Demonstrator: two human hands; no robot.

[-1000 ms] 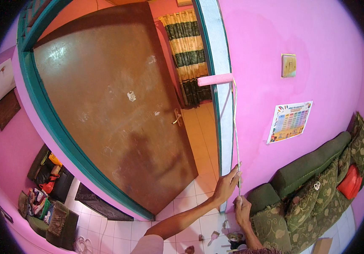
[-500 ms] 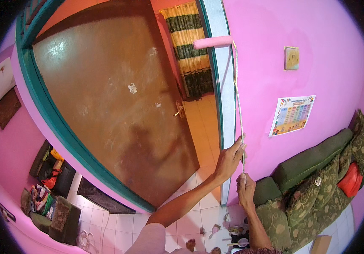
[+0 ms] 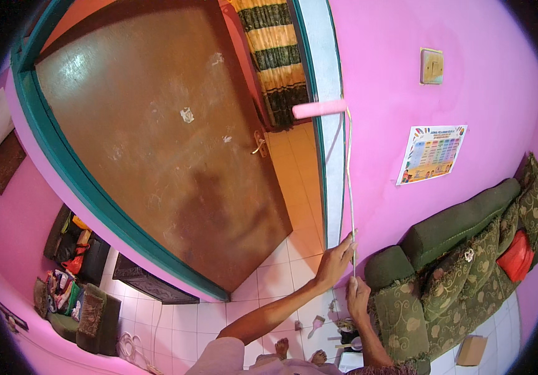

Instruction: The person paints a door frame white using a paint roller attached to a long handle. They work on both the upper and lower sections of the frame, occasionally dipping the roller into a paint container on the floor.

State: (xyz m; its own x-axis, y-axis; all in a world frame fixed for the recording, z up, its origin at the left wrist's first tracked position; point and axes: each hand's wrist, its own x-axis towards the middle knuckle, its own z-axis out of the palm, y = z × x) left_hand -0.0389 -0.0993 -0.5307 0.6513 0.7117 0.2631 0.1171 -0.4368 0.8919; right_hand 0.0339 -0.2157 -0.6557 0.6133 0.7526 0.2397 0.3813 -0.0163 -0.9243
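Observation:
My left hand (image 3: 334, 262) and, just below it, my right hand (image 3: 359, 299) are closed on a long thin pale pole (image 3: 350, 187). At its top a pink paint roller (image 3: 319, 108) lies horizontally across the pale strip (image 3: 333, 156) edged in teal beside the doorway, its right end over the pink wall (image 3: 388, 75). A light switch (image 3: 431, 65) and a printed chart (image 3: 431, 154) are on that wall, right of the pole. Whether the roller touches the surface I cannot tell.
A brown door (image 3: 156, 144) stands ajar by a curtain (image 3: 269, 50). A green sofa (image 3: 450, 281) is at right. At left are laden armchairs (image 3: 88, 319) and a coiled cable (image 3: 130, 350). A brush (image 3: 316, 326), other items and a cardboard piece (image 3: 472, 350) lie on the floor.
The roller went up between one second and half a second ago, and has since come down, with both my hands lower on screen than half a second ago.

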